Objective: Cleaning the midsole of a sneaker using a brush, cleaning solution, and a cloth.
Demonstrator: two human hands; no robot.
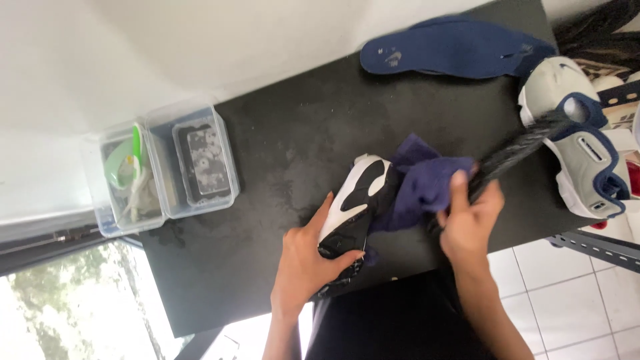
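Observation:
A black and white shoe lies on its side near the front edge of the black table. My left hand grips its heel and sole end. My right hand presses a dark blue cloth against the shoe's upper. A black lace or strap runs from my right hand up toward the right; whether the hand holds it too I cannot tell.
A dark blue insole lies at the table's far edge. A second white, grey and navy shoe rests at the right edge. Two clear plastic boxes with small items stand at the left edge. White tiled floor shows below right.

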